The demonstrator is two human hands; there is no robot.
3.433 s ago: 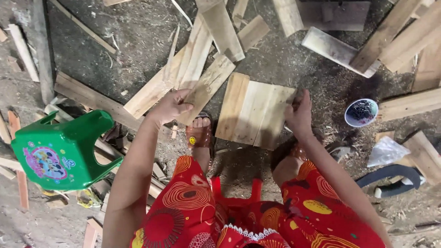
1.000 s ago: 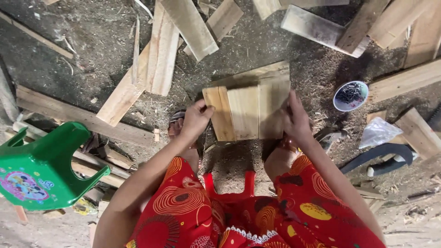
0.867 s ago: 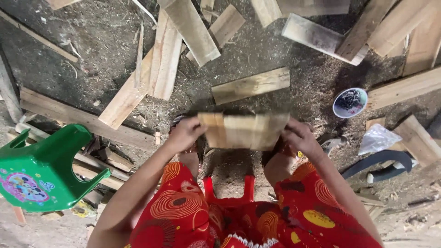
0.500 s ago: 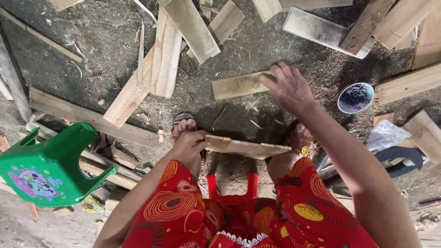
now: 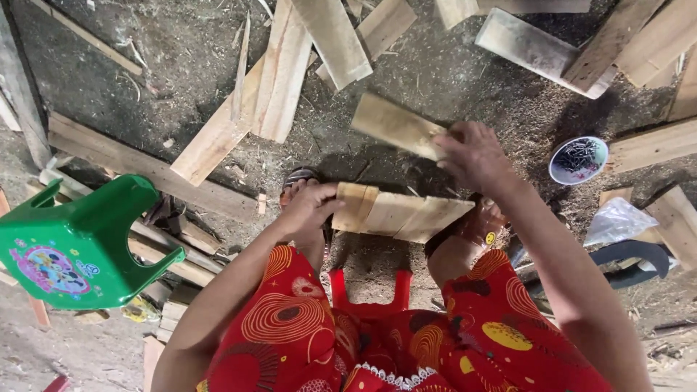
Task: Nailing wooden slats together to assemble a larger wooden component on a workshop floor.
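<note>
This looks like a simple woodworking yard on bare ground. Sawdust [image 5: 501, 94] covers the dirt floor [image 5: 109, 43], cut planks [image 5: 279, 69] lie around everywhere, and a small bowl of nails [image 5: 579, 160] stands near a green plastic stool [image 5: 76, 243].

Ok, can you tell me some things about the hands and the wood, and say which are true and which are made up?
1. The left hand holds a stack of boards. True.
2. The right hand is empty. False: it grips a single board.
3. The stool is green. True.
4. The bowl holds water. False: it holds dark nails.
5. The single board lies flat on the ground. False: it is lifted above it.
</note>
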